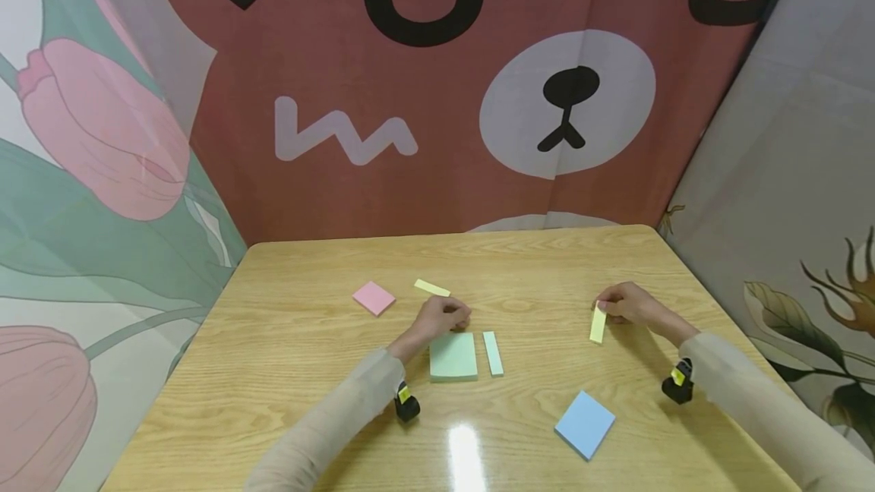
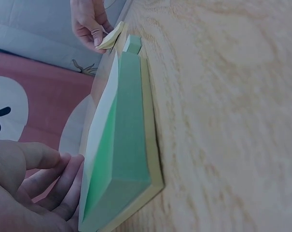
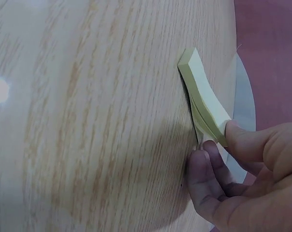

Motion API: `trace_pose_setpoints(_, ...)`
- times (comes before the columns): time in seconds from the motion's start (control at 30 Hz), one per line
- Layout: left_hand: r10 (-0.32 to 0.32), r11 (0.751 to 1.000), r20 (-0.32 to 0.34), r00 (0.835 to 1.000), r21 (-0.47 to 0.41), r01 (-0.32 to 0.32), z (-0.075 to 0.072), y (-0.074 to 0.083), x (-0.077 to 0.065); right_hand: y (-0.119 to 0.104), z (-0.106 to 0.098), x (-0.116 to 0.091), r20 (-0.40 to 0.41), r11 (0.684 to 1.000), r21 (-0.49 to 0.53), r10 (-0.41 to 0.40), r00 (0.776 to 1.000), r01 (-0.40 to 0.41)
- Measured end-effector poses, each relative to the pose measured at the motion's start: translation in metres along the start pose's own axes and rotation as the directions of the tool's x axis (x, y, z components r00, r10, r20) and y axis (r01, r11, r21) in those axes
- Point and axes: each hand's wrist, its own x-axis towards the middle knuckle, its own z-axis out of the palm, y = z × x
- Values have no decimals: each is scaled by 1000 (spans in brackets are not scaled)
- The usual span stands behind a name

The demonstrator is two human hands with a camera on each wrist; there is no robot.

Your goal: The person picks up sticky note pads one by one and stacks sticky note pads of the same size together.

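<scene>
My left hand [image 1: 440, 315] is at the far edge of a square green sticky note pad [image 1: 453, 359]. In the left wrist view, its curled fingers hold the edge of the pad's raised top [image 2: 104, 145], and a bright green gap shows below. A pale yellow layer [image 2: 153, 150] lies under the green one. Over at the right, my right hand [image 1: 627, 302] pinches the far end of a narrow yellow sticky note pad [image 3: 202, 89]. The thumb presses on top, the strip bends upward at that end, and its sheets fan apart slightly there.
Just right of the green pad lies a narrow mint strip pad [image 1: 493, 354]. Another yellow strip [image 1: 432, 288] is beyond my left hand, with a pink pad [image 1: 374, 298] to its left. A blue pad [image 1: 585, 425] sits nearer me. Printed curtains surround the wooden table [image 1: 287, 393].
</scene>
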Motion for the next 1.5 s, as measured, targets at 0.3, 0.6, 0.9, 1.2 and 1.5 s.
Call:
trace_pose_setpoints(0.3, 7, 1000, 13, 1000, -14, -7, 0, -2, 1, -4, -1, 1, 9, 1000, 22, 15, 1000, -15)
trace_pose_setpoints(0.6, 9, 1000, 2, 1000, -19, -9, -1, -2, 1, -8, -1, 2, 30, 996, 84, 27, 999, -29)
trace_pose_setpoints(0.9, 14, 1000, -1, 1000, -6, -14, -2, -4, 2, -12, 0, 3, 73, 982, 187, 18, 997, -32)
trace_pose_setpoints(1.2, 13, 1000, 10, 1000, -28, -13, -1, -3, 1, -14, 4, 7, 29, 982, 188, -10, 1000, 5)
trace_pose_setpoints(1.5, 18, 999, 23, 1000, -48, -17, -2, -5, 1, -14, 7, 9, 11, 983, 181, -4, 1000, 2)
